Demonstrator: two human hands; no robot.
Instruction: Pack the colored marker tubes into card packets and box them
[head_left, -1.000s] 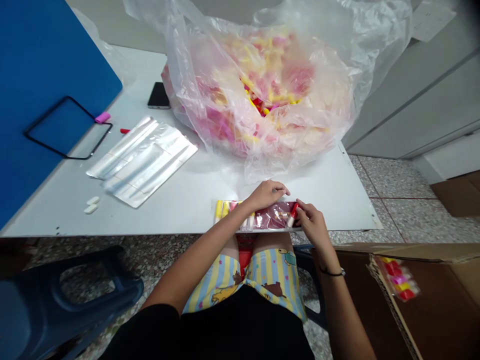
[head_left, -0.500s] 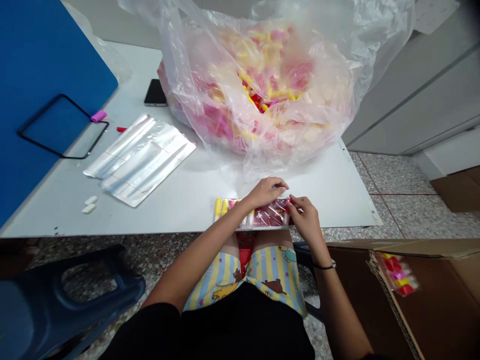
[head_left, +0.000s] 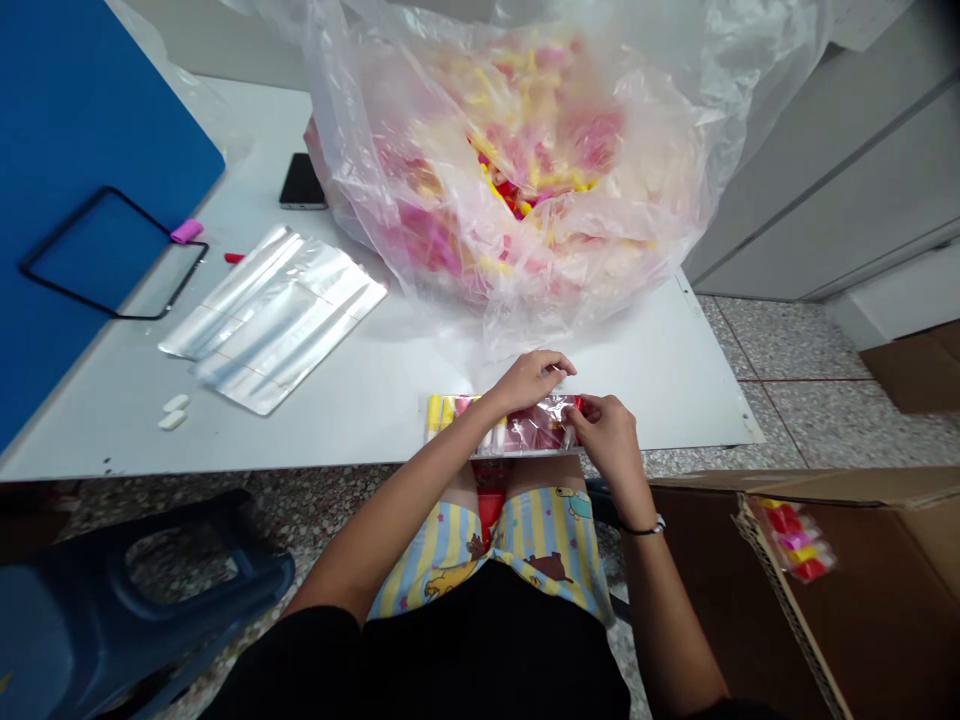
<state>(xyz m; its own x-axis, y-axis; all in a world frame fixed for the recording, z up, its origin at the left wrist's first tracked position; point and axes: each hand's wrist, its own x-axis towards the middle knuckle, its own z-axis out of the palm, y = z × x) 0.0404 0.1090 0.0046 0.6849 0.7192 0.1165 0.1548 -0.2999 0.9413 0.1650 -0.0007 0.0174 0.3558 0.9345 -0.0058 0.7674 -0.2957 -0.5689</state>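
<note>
A clear plastic packet [head_left: 536, 430] lies along the table's front edge, with yellow, pink and white pieces showing at its left part and dark red at its right part. My left hand [head_left: 531, 384] rests over the upper side of the packet, fingers curled and apart, with nothing visible between them. At the packet's right end my right hand [head_left: 606, 432] pinches the clear film near a red piece. My left forearm covers part of the packet.
A big clear bag [head_left: 540, 200] of colourful pieces stands behind my hands. Silver pouches [head_left: 274, 320], a phone [head_left: 303, 182], two white pieces [head_left: 174, 412] and a black frame [head_left: 112, 250] lie leftward. A cardboard box [head_left: 862, 590] stands at the right.
My right hand has shifted slightly left over the packet's right end, its fingertips now on the film. My left hand has hardly moved. The view has shifted a little.
</note>
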